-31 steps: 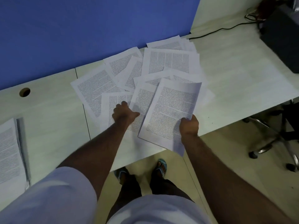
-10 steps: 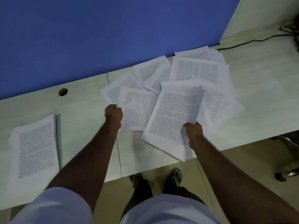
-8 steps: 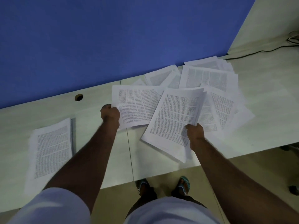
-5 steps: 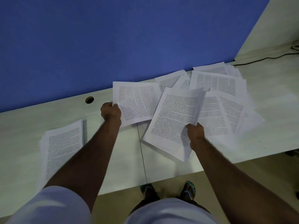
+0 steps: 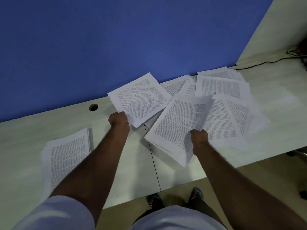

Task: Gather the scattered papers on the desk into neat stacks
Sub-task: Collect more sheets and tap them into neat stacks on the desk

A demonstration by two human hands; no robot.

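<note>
Change: since half a second ago we have lifted the single sheet [image 5: 140,99] higher and turned it, so its far corner now rises in front of the blue partition [image 5: 116,39]; our right hand's bundle has hardly moved.
Left hand: our left hand [image 5: 118,119] is curled closed, pinching the single sheet at its near left corner.
Right hand: our right hand [image 5: 199,136] is closed on the near right edge of the held bundle [image 5: 177,125], thumb on top.
Single sheet, look: white, one side densely printed in black lines, slightly bowed, off the desk.
Single sheet, heading: long axis runs from near right to far left; the text lines slope down towards the right.
Held bundle, look: several white printed sheets, edges roughly aligned, fanned a little at the near left corner.
Held bundle, heading: long axis runs from our near side up to the far right; it hangs over the desk seam [image 5: 153,161].
Loose papers: scattered papers [image 5: 222,90] overlap on the pale desk [image 5: 132,171], right of centre, against the partition, at mixed angles.
Finished stack: a squared stack [image 5: 66,156] lies flat at the left, well apart from the loose ones, long axis roughly away from us.
Elsewhere: a round cable hole [image 5: 93,107] sits near the partition; a black cable [image 5: 265,63] trails at far right.
</note>
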